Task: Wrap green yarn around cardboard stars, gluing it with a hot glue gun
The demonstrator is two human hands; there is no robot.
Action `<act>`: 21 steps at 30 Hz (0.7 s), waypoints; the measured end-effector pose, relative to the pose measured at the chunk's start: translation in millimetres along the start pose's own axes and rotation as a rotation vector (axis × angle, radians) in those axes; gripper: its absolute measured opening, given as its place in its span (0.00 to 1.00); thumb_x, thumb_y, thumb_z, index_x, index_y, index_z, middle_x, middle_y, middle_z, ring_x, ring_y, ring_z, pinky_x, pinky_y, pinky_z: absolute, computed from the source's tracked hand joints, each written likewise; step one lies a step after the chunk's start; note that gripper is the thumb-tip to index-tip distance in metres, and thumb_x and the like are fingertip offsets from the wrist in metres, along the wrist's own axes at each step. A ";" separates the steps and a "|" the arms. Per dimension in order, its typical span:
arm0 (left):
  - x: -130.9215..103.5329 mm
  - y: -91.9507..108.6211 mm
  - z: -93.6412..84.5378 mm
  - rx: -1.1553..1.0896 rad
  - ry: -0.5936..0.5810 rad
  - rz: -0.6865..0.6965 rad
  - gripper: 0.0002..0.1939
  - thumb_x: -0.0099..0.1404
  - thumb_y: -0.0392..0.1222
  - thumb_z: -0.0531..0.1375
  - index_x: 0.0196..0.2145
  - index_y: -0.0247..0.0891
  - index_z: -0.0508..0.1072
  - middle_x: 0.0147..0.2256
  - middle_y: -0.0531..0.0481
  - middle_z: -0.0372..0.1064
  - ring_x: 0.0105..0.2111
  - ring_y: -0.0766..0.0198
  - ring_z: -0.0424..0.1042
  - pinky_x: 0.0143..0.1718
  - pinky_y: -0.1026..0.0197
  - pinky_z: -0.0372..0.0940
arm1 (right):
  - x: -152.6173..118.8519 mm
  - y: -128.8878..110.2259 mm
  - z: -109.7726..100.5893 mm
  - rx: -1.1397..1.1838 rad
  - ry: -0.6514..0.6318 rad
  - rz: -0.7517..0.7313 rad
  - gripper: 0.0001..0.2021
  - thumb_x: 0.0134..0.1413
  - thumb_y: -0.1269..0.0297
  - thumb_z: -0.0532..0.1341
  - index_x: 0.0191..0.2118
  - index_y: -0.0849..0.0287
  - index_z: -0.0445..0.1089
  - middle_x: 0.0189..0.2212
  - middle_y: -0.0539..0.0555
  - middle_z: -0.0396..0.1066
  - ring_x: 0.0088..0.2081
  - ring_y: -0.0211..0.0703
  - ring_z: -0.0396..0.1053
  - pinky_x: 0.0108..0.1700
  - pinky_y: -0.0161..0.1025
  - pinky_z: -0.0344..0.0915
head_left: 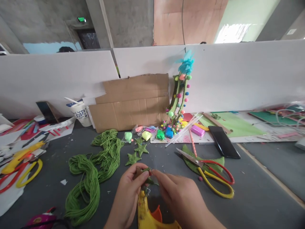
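Here we go, fingers first: on my left hand (127, 195), the thumb and forefinger are pinching a small green-and-brown piece (138, 172), which sits just beyond the nozzle of the yellow glue gun (143, 208). Over on my right hand (182, 192), the fingers are bent in at that piece's right edge; whether they grip it or merely touch it, I can't tell. The glue gun itself lies between my wrists, its orange trigger (156, 213) showing. Moving out, green stars (132, 158) lie beyond the glue gun on the grey desk (257, 190), and to its left there's a big loose heap of green yarn (82, 187). Right of the glue gun, open scissors (197, 162) rest across a green leaf-shaped piece (188, 163), with a black phone (224, 141) farther off that way. Well beyond the glue gun stand brown cardboard (131, 109) and, farther right, a pompom-dotted green structure (175, 100) topped in blue.
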State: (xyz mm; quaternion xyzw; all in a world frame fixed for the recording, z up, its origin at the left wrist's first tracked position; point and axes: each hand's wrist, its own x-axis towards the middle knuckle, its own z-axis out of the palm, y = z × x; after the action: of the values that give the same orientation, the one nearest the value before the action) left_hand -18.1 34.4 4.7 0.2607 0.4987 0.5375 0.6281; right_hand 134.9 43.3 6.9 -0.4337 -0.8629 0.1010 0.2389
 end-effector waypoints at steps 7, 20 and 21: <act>0.1 -2.0 -0.5 0.161 0.021 0.079 0.05 0.54 0.39 0.64 0.29 0.39 0.71 0.23 0.57 0.61 0.26 0.67 0.59 0.29 0.66 0.56 | 3.6 -3.7 -9.4 -0.078 0.133 -0.131 0.14 0.54 0.78 0.49 0.30 0.57 0.69 0.21 0.51 0.63 0.22 0.40 0.60 0.24 0.35 0.51; 0.8 -5.0 -2.2 0.515 0.021 0.137 0.06 0.55 0.42 0.62 0.30 0.39 0.70 0.22 0.59 0.57 0.25 0.67 0.56 0.27 0.66 0.54 | 9.0 4.3 -18.8 -0.050 0.041 -0.226 0.12 0.50 0.79 0.52 0.24 0.59 0.66 0.20 0.50 0.60 0.21 0.38 0.55 0.22 0.37 0.45; 0.6 -3.9 -1.9 0.549 0.015 0.137 0.06 0.55 0.42 0.61 0.29 0.39 0.70 0.22 0.59 0.57 0.25 0.67 0.56 0.27 0.66 0.53 | 9.0 4.6 -20.3 -0.018 0.006 -0.200 0.11 0.51 0.78 0.52 0.24 0.60 0.67 0.21 0.50 0.61 0.21 0.38 0.56 0.23 0.36 0.46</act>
State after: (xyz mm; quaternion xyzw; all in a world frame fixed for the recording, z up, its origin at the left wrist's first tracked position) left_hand -18.3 33.4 0.4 0.4502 0.6114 0.4256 0.4924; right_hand 143.6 52.6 25.6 -0.3480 -0.9019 0.0676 0.2466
